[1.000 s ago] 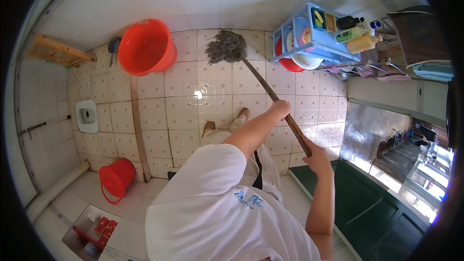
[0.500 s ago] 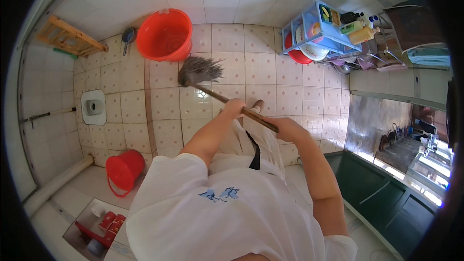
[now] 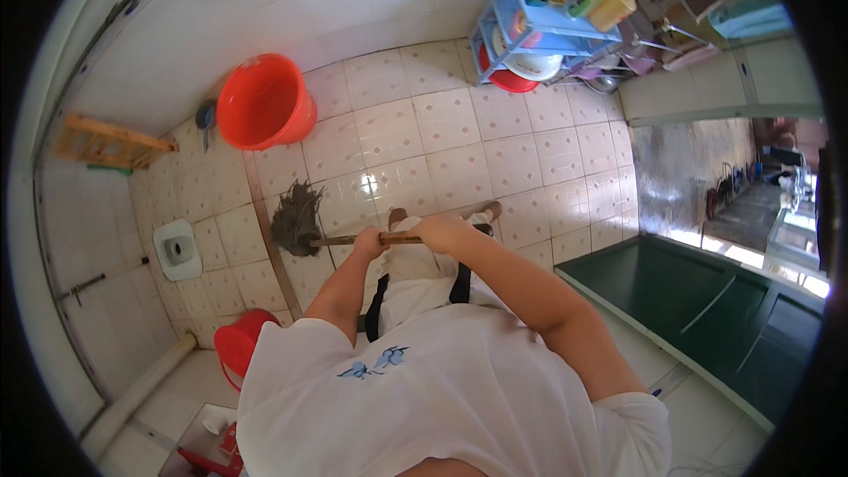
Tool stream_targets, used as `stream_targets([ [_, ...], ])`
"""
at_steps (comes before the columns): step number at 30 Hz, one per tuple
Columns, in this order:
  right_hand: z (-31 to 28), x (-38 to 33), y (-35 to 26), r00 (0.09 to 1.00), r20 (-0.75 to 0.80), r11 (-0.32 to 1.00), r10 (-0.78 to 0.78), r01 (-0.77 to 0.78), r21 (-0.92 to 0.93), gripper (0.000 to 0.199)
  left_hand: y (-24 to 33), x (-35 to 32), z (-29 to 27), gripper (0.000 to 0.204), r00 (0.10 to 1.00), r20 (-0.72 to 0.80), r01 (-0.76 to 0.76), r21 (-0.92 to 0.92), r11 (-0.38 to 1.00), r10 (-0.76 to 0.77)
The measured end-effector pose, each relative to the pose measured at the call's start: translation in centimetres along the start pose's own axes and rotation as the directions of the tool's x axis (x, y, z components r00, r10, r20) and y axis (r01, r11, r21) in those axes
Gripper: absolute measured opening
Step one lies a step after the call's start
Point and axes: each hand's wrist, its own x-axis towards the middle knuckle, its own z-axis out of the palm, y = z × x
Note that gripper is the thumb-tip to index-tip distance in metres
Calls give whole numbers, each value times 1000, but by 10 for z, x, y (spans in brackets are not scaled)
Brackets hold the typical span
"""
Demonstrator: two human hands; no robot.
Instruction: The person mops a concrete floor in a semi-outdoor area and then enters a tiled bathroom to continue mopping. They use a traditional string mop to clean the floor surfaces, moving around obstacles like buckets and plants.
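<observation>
A mop [image 3: 297, 217] with a grey, stringy head rests on the tiled floor, left of my feet. Its wooden handle runs to the right from the head, lying almost level across the view in front of my body. My left hand [image 3: 371, 240] is wrapped round the handle on the side closer to the head. Further along, near the handle's end, my right hand [image 3: 436, 233] grips it too. Both hands are closed and close together.
A large red tub [image 3: 265, 106] stands by the far wall, with a dark dipper [image 3: 206, 115] beside it. A squat toilet [image 3: 177, 250] lies left. Another red bucket [image 3: 240, 340] is near my left side. A blue rack [image 3: 503, 26] holds bottles and basins. Right is a green door [image 3: 654, 300].
The mop head has swung left and nearer to me, away from the red tub. My hands have come closer together, and the view has turned and shifted.
</observation>
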Motion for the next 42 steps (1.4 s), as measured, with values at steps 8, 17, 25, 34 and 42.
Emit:
stream_targets([
  [8,-10,-102,155,982,-44,973,185,-176,149,57,160,116,10,27,956,186,-226,-18,974,226],
  [17,50,-293,277,742,-281,743,608,-407,532,60,413,184,107,6,803,327,-572,187,799,498],
  [25,86,-408,287,552,-16,399,834,-583,708,62,557,164,197,7,581,510,-785,142,604,634],
  [34,96,-418,269,493,-32,331,870,-533,779,64,565,151,223,19,520,483,-814,31,580,704],
  [42,37,-364,224,650,-145,573,746,-514,638,56,476,145,136,17,619,397,-752,52,657,677],
])
